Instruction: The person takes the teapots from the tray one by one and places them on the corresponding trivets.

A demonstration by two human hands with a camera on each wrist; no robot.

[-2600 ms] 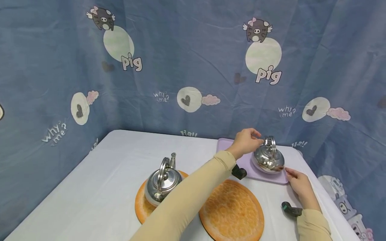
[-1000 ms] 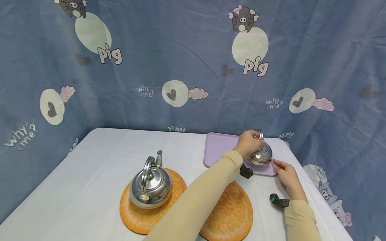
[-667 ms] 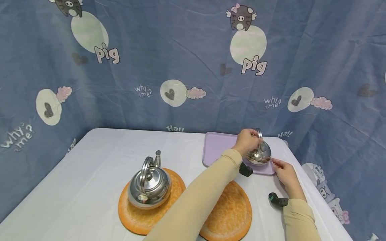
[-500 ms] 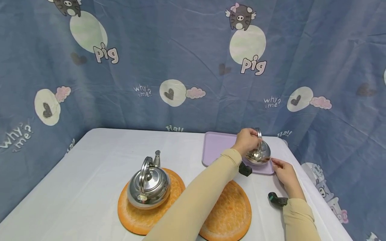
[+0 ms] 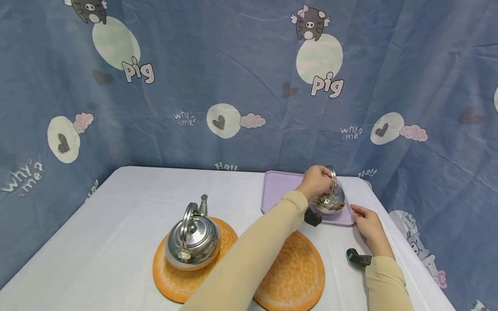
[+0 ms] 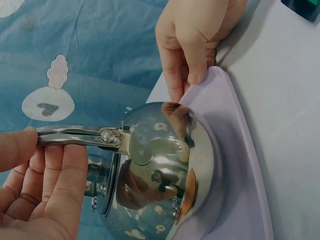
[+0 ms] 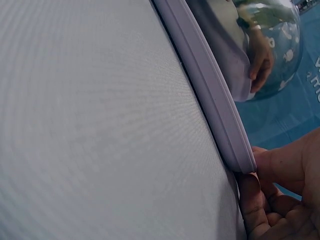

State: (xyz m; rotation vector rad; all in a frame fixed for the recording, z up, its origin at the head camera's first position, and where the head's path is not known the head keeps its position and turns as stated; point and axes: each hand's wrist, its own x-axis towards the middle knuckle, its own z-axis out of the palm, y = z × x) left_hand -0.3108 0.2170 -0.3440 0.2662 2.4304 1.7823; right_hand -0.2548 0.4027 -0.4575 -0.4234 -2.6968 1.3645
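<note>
My left hand (image 5: 317,181) grips the raised handle of a small shiny metal kettle (image 5: 337,202) at the back right. In the left wrist view the thumb and fingers (image 6: 65,175) close on that handle from either side. The kettle is at the right end of a lilac tray (image 5: 280,188); whether its base touches the tray I cannot tell. My right hand (image 5: 367,222) pinches the tray's near right corner, thumb above and fingers below, as the right wrist view shows. A second metal kettle (image 5: 194,242) stands on a round orange mat (image 5: 171,283) to the left.
Another round orange mat (image 5: 297,276) lies between my forearms, partly under the left sleeve (image 5: 249,255). A white cloth (image 5: 97,242) covers the table. Behind it hangs a blue printed curtain (image 5: 175,142). Black wrist-worn devices (image 5: 358,258) sit near both wrists.
My left hand has gone from beside the far kettle to holding its handle, and the kettle has shifted slightly left on the tray. The right hand keeps the tray corner. The view has turned.
</note>
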